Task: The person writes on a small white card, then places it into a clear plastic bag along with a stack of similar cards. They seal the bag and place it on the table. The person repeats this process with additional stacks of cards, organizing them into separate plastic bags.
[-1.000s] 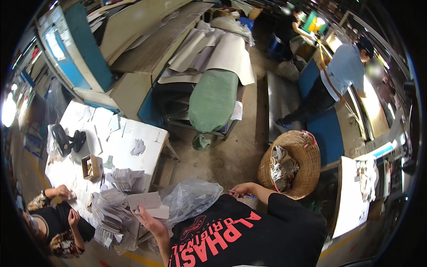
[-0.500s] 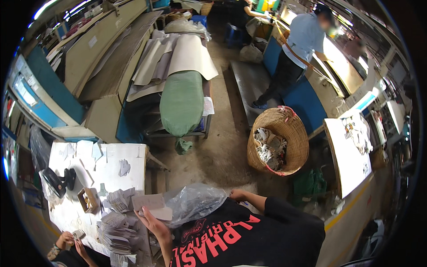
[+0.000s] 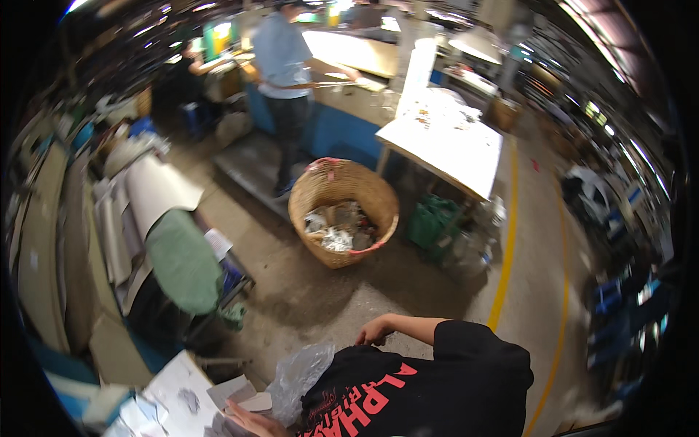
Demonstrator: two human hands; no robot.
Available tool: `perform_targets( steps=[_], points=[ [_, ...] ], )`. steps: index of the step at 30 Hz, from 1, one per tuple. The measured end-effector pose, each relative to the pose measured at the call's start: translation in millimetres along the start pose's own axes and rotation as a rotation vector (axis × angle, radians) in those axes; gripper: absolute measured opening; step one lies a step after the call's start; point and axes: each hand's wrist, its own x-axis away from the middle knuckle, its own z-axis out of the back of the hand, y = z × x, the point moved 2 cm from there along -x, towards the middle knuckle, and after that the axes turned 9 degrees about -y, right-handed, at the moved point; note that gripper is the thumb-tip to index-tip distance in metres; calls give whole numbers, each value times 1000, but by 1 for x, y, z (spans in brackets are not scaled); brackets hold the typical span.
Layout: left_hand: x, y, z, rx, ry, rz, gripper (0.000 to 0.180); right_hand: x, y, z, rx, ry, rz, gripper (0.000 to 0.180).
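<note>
Right hand (image 3: 373, 333) pinches clear plastic bag (image 3: 295, 375); fingers partly hidden. Left hand (image 3: 251, 421) cut off by frame edge beside grey cards (image 3: 240, 393); grip unclear.

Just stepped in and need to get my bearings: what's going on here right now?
A person in a black shirt holds a clear plastic bag against their front. Their right hand grips its top and their left hand is beneath it, beside grey card pieces on a white table. A woven basket of scraps stands ahead on the floor. Another person works at a far bench.
</note>
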Motion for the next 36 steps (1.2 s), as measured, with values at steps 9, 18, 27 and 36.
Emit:
perform_targets(
  steps=[9,18,27,36],
  points=[
    [-39,162,5,960,-154,217,65,-21,72,-42,-166,165,-93,20],
    [-35,165,4,760,-124,355,65,-20,74,-46,-340,93,23,14],
    [-39,80,1,369,-56,-212,63,-44,59,-15,-359,-16,51,19],
    [-27,71,15,1027,110,234,58,-44,-24,4,139,394,29,28]
  ],
)
